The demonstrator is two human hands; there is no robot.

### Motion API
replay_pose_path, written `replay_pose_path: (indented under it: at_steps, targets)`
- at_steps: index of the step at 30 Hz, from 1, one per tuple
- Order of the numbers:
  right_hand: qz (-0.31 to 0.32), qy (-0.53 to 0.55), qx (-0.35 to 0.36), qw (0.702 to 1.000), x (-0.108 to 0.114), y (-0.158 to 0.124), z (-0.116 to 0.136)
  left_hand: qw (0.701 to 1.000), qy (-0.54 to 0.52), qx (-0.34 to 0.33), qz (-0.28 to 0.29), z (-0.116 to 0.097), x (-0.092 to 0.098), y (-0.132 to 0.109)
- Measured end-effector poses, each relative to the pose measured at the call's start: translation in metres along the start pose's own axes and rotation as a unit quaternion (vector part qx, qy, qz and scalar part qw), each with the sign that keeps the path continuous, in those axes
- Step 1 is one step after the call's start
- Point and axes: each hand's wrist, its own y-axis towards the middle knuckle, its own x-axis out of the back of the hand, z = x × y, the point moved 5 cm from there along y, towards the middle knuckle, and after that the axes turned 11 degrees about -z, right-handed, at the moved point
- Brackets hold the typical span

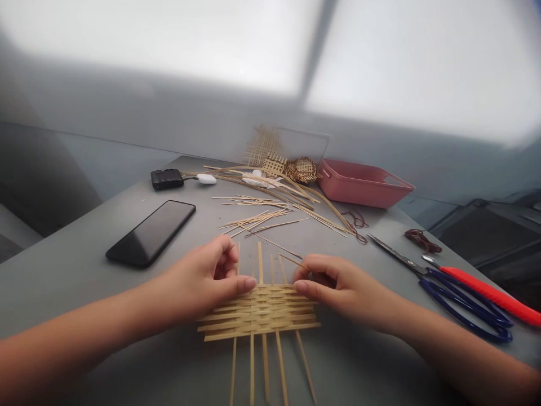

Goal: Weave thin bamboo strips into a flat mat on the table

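Note:
A small woven mat of flat bamboo strips [260, 313] lies on the grey table [84, 265] in front of me, with loose upright strips sticking out above and below it. My left hand [207, 276] rests on the mat's upper left edge, fingers curled and thumb pressed on the top strip. My right hand [333, 285] sits at the upper right edge, fingers closed in a pinch on the end of a strip. Both hands touch the weave.
A black phone [151, 232] lies to the left, a dark small device [167, 179] behind it. Loose bamboo strips [257, 217] and woven pieces [291, 167] lie beyond the mat, beside a pink tray [361, 183]. Blue-handled scissors [448, 285], a red-handled tool [494, 293] and brown cord [422, 241] lie to the right.

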Motion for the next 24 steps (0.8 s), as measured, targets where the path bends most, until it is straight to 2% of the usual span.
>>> replay_pose_path:
  at_steps: [4,7,11,13,19,24]
  targets:
    - [0.027,0.081,-0.053,0.995,-0.003,0.002,-0.009,0.998,-0.066,0.021,-0.013,0.005,-0.007,0.002]
    - [0.034,0.152,-0.087,0.984,-0.004,0.002,-0.011,0.989,-0.138,0.060,0.008,0.009,-0.015,0.002]
    - [0.039,0.217,-0.106,0.970,-0.008,0.000,-0.004,0.946,-0.283,0.137,0.073,0.011,-0.023,-0.002]
    - [0.050,0.242,-0.105,0.963,-0.012,-0.002,0.001,0.928,-0.326,0.154,0.095,0.011,-0.024,-0.003]
    - [0.066,0.267,-0.100,0.956,-0.021,-0.005,0.008,0.927,-0.320,0.120,0.153,0.006,-0.025,-0.006]
    - [0.079,0.253,-0.092,0.960,-0.020,-0.006,0.008,0.924,-0.318,0.145,0.158,0.007,-0.027,-0.008]
